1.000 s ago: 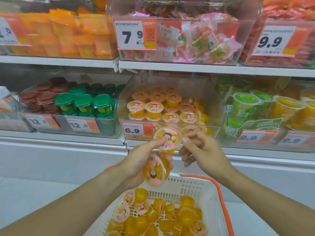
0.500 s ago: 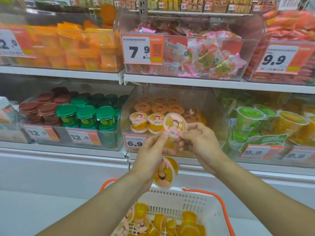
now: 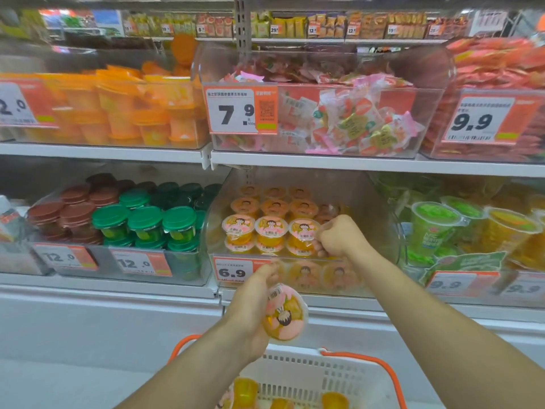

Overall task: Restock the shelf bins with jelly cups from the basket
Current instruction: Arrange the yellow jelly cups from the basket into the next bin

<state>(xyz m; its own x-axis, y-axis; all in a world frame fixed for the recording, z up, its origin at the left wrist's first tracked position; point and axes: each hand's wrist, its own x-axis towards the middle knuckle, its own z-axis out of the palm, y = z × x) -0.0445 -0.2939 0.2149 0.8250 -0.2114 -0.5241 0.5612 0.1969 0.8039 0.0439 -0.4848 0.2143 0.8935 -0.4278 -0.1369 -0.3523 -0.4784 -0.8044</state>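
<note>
The right hand (image 3: 339,236) reached into the clear plastic shelf bin (image 3: 380,219), fingers curled against a pink-lidded yellow jelly cup (image 3: 303,231); whether it gripped, I couldn't tell. At six o'clock of the bin, the left hand (image 3: 256,299) held another pink-lidded jelly cup (image 3: 284,312) above the white orange-handled basket (image 3: 324,376).

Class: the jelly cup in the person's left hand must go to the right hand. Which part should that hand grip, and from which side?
Grip the rim of the jelly cup across its width, coming from the right. The left hand holds its left side; the pink lid faces the camera, so the right edge is free.
</note>
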